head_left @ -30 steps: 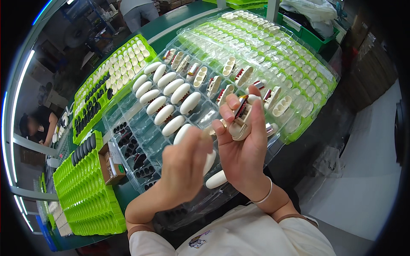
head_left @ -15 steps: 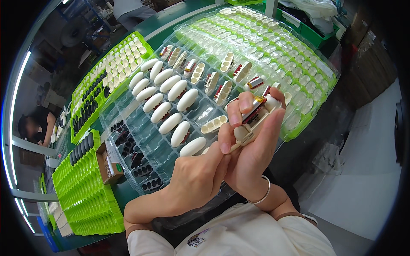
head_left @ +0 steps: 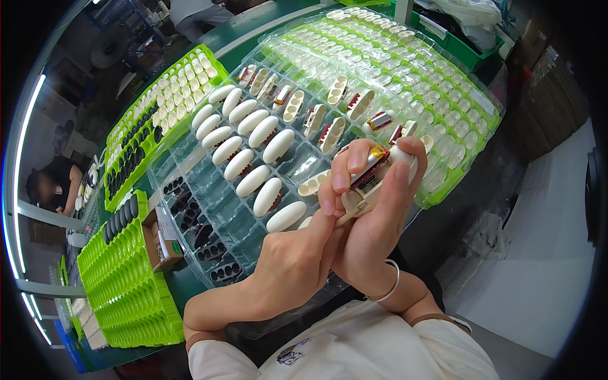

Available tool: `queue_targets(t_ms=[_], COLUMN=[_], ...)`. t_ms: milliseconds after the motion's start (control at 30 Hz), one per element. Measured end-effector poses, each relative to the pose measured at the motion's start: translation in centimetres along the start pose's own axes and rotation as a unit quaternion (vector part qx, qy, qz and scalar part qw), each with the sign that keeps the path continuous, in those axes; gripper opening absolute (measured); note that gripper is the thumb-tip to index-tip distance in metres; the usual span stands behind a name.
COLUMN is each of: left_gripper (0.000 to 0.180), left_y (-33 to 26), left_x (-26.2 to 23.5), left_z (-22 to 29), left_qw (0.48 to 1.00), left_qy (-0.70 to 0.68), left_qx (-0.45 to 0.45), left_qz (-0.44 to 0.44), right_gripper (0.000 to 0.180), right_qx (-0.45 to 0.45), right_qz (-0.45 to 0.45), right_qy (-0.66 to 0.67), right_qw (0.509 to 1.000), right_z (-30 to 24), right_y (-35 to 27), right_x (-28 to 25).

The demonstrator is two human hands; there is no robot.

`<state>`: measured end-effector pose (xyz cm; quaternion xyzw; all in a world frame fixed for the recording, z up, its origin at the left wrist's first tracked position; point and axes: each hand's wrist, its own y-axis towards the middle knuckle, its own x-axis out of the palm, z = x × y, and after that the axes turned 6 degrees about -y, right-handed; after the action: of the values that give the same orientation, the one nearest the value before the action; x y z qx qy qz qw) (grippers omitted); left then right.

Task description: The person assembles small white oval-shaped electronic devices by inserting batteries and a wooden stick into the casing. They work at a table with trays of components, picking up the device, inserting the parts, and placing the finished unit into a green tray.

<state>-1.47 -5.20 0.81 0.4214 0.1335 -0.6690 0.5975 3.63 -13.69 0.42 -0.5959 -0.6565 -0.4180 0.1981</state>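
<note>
My right hand (head_left: 373,215) grips a small white oval shell part (head_left: 380,177) with a red and gold insert showing inside it, raised close to the camera. My left hand (head_left: 297,263) comes in from the left, with its index finger stretched up against the lower side of the same part. Below the hands lies a clear plastic tray (head_left: 209,183) whose pockets hold rows of closed white oval shells (head_left: 253,180), open shells with red inserts (head_left: 332,133) and small dark pieces (head_left: 190,218).
Green trays (head_left: 126,291) sit stacked at the left, beside a small cardboard box (head_left: 161,237). Another green tray (head_left: 152,120) with white and dark parts lies farther back. Clear-covered green trays (head_left: 443,107) stretch to the right. Another person (head_left: 54,187) sits at the far left.
Both hands have lifted the shell part up off the tray toward the camera. The right thumb now wraps over its top and the left index finger stretches along it.
</note>
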Motion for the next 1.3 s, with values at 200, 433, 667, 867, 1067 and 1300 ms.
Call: queue_targets(t_ms=[200, 433, 667, 867, 1067, 1300], left_gripper=[0.022, 0.025, 0.025, 0.026, 0.024, 0.017], left_y=[-0.1, 0.0, 0.6, 0.6, 0.7, 1.8], left_x=[0.3, 0.4, 0.1, -0.1, -0.1, -2.4], left_z=[-0.1, -0.6, -0.7, -0.8, -1.0, -1.4], left_qw=[0.999, 0.999, 0.999, 0.998, 0.997, 0.978], left_qy=[-0.005, -0.026, -0.032, -0.039, -0.057, -0.181], left_qx=[-0.017, -0.001, -0.027, -0.033, -0.037, -0.086], left_qz=[0.028, 0.021, -0.001, -0.026, -0.030, 0.056], right_gripper=[0.017, 0.018, 0.020, 0.022, 0.021, 0.038], right_qx=[0.002, -0.008, 0.086, 0.090, 0.080, 0.030], right_qz=[-0.010, -0.034, 0.039, 0.056, 0.035, -0.068], right_qy=[-0.023, -0.040, 0.058, 0.049, 0.035, 0.093], right_qw=[1.000, 0.999, 0.994, 0.993, 0.996, 0.993], right_z=[0.7, 1.0, 0.9, 0.9, 1.3, 1.3], right_y=[-0.4, -0.5, -0.1, 0.0, -0.1, 1.0], right_x=[0.0, -0.4, 0.1, 0.2, -0.2, -1.6])
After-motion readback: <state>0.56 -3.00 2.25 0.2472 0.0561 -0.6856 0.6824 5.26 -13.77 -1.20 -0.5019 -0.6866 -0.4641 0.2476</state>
